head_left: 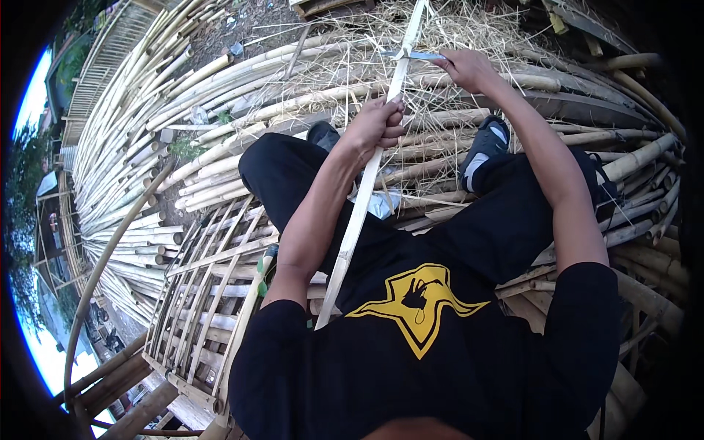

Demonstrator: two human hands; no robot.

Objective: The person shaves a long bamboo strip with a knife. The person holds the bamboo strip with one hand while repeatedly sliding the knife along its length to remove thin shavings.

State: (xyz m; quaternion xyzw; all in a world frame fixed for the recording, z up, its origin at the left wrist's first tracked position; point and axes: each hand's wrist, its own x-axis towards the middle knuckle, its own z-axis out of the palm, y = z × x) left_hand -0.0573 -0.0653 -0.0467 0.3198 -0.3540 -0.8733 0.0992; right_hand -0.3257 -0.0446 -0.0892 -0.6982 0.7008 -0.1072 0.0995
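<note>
A long pale bamboo strip [361,207] runs from beside my left upper arm, across my lap, to the top edge of the view. My left hand [376,125] is closed around it at about mid-length. Farther along, the blade of a knife [424,56] lies crosswise against the strip, where a thin curl of shaving shows. My right hand [467,70] is closed on the knife's handle, which the fingers hide. The two hands are apart, with the right one farther out.
Loose shavings [462,33] cover the ground around the strip's far end. Stacked bamboo poles [286,103] lie under and beyond my feet and fan out to the left. A slatted bamboo frame [209,293] stands at my left. Scraps of clear plastic [380,204] lie between my legs.
</note>
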